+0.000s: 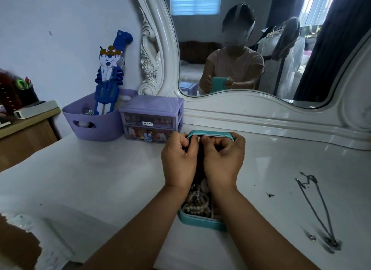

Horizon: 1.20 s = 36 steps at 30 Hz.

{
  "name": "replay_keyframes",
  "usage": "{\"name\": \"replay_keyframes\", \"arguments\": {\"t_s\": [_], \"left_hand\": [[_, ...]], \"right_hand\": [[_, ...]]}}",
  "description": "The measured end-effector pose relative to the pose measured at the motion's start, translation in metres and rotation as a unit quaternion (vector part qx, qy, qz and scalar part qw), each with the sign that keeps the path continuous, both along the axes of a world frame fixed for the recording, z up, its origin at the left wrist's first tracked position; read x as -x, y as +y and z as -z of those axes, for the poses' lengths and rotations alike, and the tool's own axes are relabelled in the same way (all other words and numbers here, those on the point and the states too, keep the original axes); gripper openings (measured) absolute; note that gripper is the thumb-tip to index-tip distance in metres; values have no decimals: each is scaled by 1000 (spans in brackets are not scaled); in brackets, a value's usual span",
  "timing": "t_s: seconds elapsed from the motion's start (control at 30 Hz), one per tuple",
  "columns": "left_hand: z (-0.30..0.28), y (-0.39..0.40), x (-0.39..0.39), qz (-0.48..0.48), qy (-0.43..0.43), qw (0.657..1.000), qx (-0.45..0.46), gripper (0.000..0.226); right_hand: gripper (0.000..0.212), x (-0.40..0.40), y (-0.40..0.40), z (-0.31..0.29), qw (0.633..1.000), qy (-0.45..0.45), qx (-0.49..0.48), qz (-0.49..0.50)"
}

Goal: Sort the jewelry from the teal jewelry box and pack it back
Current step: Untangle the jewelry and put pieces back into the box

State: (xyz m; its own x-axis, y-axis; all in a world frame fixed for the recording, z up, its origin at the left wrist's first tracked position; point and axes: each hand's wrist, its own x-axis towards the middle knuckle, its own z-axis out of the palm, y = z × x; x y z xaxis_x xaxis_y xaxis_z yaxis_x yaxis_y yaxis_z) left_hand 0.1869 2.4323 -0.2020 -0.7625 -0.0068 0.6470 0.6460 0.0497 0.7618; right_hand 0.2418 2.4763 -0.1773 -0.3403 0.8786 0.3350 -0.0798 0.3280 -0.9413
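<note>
Teal jewelry box (200, 222) under both hands

Bare tabletop (100, 179) is lying open to the left of the jewelry box (200, 221); purple basket (94, 121) and purple drawer unit (151, 119) are blocking the far left, the drawer unit standing just beside the box's raised lid (210, 133); the mirror frame (271, 117) is closing off the back; to the right, a chain necklace (317, 209) and a small ring (312, 237) are lying on the surface, with clear room between them and the box; both hands, left hand (178, 161) and right hand (222, 161), are crowding the box's opening.
</note>
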Motion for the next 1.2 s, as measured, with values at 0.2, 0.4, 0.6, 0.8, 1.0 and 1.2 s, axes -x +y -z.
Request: {"name": "replay_keyframes", "arguments": {"t_s": [0.2, 0.4, 0.6, 0.8, 1.0, 1.2], "left_hand": [[1, -1, 0, 45, -37, 998, -13, 39], [2, -3, 1, 137, -157, 977, -50, 40], [4, -20, 0, 179, -184, 966, -15, 45], [5, -32, -1, 185, -221, 957, 39, 40], [11, -37, -10, 224, -165, 940, 197, 17], [7, -41, -8, 237, -160, 921, 264, 17]], "right_hand": [[27, 0, 4, 4, 998, -38, -36, 20], [24, -5, 11, 5, 992, -98, -84, 3], [23, -31, 31, 0, 962, -217, -144, -87], [28, -50, 34, 8, 886, -377, -218, -156], [24, -48, 34, 16, 915, -300, -77, -257], [17, -56, 40, 9, 896, -293, -22, -333]]}}
